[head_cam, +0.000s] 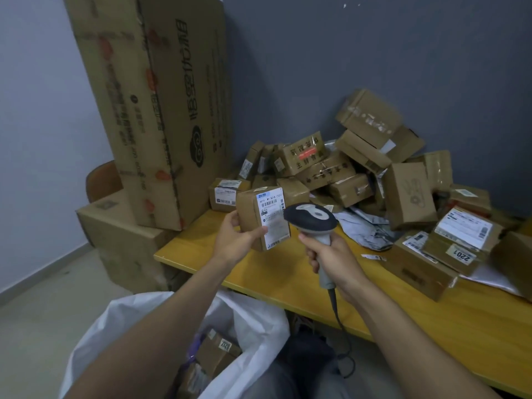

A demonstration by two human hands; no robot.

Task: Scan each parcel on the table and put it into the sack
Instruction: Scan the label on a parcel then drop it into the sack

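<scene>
My left hand (234, 239) grips a small brown parcel (253, 217) above the table's left end, its white shipping label turned toward the scanner. In my right hand (331, 257) I hold a grey and black barcode scanner (312, 218) by its handle, its head right beside the label. A white sack (253, 321) stands open on the floor below my left arm, with a few parcels inside. A heap of brown cardboard parcels (345, 168) lies on the yellow table (288, 275).
Large cardboard boxes (155, 110) lean against the wall at the left, one resting on a box (121, 231) on the floor. More labelled parcels (449, 249) and grey mailer bags (365, 226) lie at the right. The scanner's cable (339, 321) hangs below the table edge.
</scene>
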